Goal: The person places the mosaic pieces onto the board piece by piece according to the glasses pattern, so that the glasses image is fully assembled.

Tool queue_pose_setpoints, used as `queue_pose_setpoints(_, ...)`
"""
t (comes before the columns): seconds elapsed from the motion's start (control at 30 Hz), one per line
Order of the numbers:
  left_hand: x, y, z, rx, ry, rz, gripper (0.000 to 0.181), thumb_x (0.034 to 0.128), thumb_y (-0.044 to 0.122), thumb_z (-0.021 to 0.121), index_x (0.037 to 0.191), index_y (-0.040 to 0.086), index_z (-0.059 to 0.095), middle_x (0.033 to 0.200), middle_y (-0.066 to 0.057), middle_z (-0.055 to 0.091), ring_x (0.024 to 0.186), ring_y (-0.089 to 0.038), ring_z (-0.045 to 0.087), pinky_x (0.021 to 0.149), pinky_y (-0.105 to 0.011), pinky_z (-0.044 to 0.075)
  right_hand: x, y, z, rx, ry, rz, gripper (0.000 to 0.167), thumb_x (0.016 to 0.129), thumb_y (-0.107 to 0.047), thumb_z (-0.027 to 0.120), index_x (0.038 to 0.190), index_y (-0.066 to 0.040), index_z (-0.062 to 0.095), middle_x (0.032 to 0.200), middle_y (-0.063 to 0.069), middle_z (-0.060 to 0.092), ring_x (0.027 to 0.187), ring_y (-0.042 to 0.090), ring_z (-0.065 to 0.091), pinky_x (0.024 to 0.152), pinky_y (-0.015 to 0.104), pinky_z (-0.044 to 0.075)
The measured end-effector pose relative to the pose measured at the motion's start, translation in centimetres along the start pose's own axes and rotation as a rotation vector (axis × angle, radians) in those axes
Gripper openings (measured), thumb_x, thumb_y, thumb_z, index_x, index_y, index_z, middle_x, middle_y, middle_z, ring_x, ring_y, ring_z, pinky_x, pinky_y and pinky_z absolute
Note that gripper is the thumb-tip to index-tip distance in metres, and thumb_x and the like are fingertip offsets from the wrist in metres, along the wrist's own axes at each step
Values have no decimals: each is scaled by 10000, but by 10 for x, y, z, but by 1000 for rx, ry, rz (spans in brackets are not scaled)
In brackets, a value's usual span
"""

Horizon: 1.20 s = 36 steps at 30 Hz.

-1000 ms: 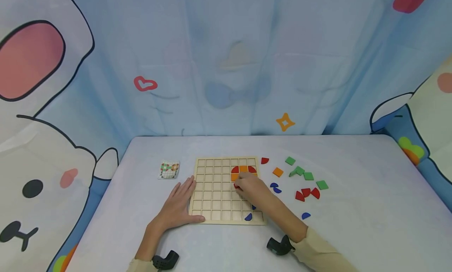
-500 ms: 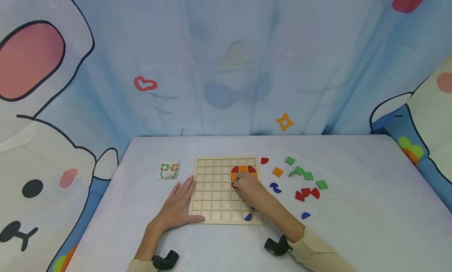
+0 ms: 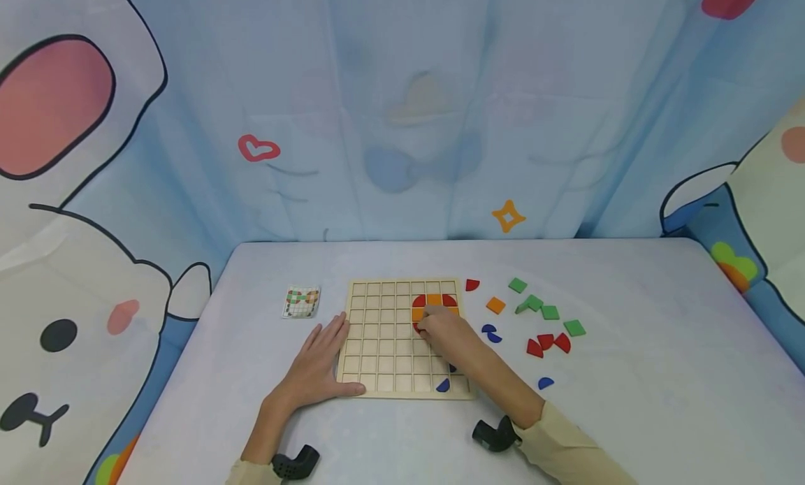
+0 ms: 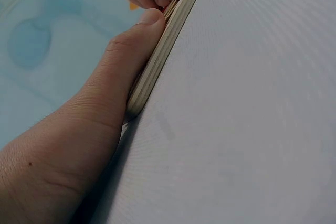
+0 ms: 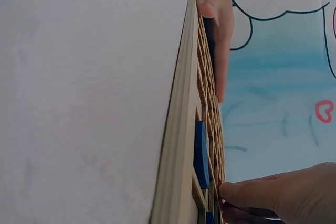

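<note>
A wooden grid board (image 3: 378, 337) lies on the table. Spread flat over its near-left corner, the left hand (image 3: 319, 363) has its thumb along the near edge and its fingers along the left side. The right hand (image 3: 450, 335) is over the upper right cells, thumb and fingertips together on a red piece (image 3: 416, 326) that they mostly cover. Beside them, orange squares (image 3: 433, 300) and red quarter pieces (image 3: 449, 300) sit in cells. Two blue pieces are lower on the board, one (image 3: 443, 385) near its front edge; another (image 5: 201, 155) shows in the right wrist view.
Right of the board lie green pieces (image 3: 550, 312), an orange square (image 3: 495, 305), loose red pieces (image 3: 545, 341) and blue pieces (image 3: 546, 383). A small patterned card (image 3: 301, 302) lies left of the board. A printed curtain (image 3: 402, 114) hangs behind the table.
The right hand has shifted very slightly up and left around the red piece. The left hand and the loose pieces show no clear movement.
</note>
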<state>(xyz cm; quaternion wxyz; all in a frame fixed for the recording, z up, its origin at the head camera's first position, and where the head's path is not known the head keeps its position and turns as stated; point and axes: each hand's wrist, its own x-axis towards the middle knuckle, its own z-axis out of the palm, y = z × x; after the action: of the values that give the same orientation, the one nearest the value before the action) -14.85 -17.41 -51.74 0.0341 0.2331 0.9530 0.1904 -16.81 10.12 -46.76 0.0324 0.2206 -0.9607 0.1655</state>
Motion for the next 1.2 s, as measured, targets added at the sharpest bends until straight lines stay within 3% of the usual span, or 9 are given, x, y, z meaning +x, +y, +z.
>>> queue_pose_setpoints(0.37, 0, 1, -1, -12, -13, -6, 1197, 697, 740, 655, 1559, 81, 149, 1653, -37, 90, 1534, -188, 96, 1244, -451, 83, -1, 2, -3, -55, 3, 3, 77, 818, -108, 769, 864, -47, 773, 775, 15, 604, 729, 117, 532, 681, 216, 569)
queue_pose_setpoints(0.53, -1, 1, -1, -9, -4, -8, 1204, 690, 736, 663, 1557, 75, 152, 1652, -42, 99, 1533, -191, 103, 1243, -450, 88, -3, 3, -17, -102, 20, 25, 88, 819, -150, 775, 877, -86, 758, 828, 11, 623, 755, 134, 538, 651, 244, 554)
queue_pose_setpoints(0.67, -1, 1, 0, -4, -12, -16, 1210, 689, 749, 655, 1560, 84, 143, 1654, -29, 86, 1535, -183, 92, 1246, -445, 83, -5, 11, -34, -149, 76, 26, 237, 798, -212, 800, 1000, -99, 748, 977, 43, 653, 849, 181, 604, 679, 274, 583)
queue_pose_setpoints(0.77, -1, 1, 0, -9, -19, -23, 1211, 689, 753, 653, 1561, 89, 140, 1655, -24, 80, 1535, -180, 85, 1247, -443, 77, -5, 23, -45, -115, 65, 48, 322, 812, -228, 790, 1099, -96, 729, 1119, 67, 655, 976, 224, 619, 755, 318, 596)
queue_pose_setpoints(1.0, -1, 2, -2, -6, -16, -13, 1205, 691, 738, 658, 1560, 84, 139, 1656, -31, 84, 1535, -183, 88, 1244, -439, 78, -9, 73, -72, 21, -76, 173, 394, 856, -203, 745, 1221, -76, 670, 1251, 143, 612, 1134, 322, 592, 932, 497, 542)
queue_pose_setpoints(1.2, 0, 1, -1, -15, -15, -10, 1205, 688, 731, 664, 1560, 83, 142, 1656, -30, 84, 1535, -186, 89, 1242, -442, 74, -13, 107, -78, 54, -136, 276, 398, 880, -208, 716, 1240, -50, 656, 1256, 195, 605, 1111, 357, 609, 899, 512, 553)
